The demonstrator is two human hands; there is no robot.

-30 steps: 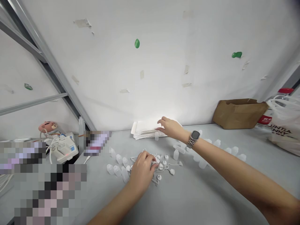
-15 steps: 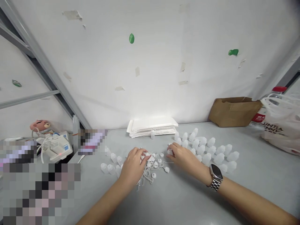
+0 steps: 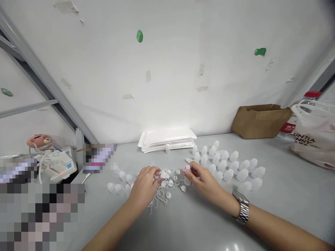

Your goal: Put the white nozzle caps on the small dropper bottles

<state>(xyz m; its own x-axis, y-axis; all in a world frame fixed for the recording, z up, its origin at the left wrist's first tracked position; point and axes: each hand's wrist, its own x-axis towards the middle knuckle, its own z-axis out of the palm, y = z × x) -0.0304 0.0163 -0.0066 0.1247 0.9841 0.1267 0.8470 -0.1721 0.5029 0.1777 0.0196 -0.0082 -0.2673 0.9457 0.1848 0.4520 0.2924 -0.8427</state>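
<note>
At the left edge of a pile of white caps (image 3: 164, 174), my left hand (image 3: 145, 183) has its fingers curled in. Whatever is between its fingertips is too small to make out. My right hand (image 3: 201, 176) grips a small translucent squeeze bottle (image 3: 187, 179), which stands upright just right of the pile. Some caps carry thin dark tips, and curly white strips (image 3: 161, 195) lie among them. Many more bottles (image 3: 228, 175) stand in loose rows behind and right of my right hand. Several others (image 3: 119, 189) sit left of my left hand, partly hidden by it.
White flat packets (image 3: 167, 137) are stacked against the wall, with one small bottle (image 3: 168, 149) in front. A brown cardboard box (image 3: 259, 122) and a plastic bag (image 3: 314, 136) stand at the right. White electronics with cables (image 3: 59, 165) and a pink toy (image 3: 38, 140) occupy the left.
My right hand has turned, bringing the bottle upright into view beside the pile. My left hand stays at the caps. The view has shifted slightly.
</note>
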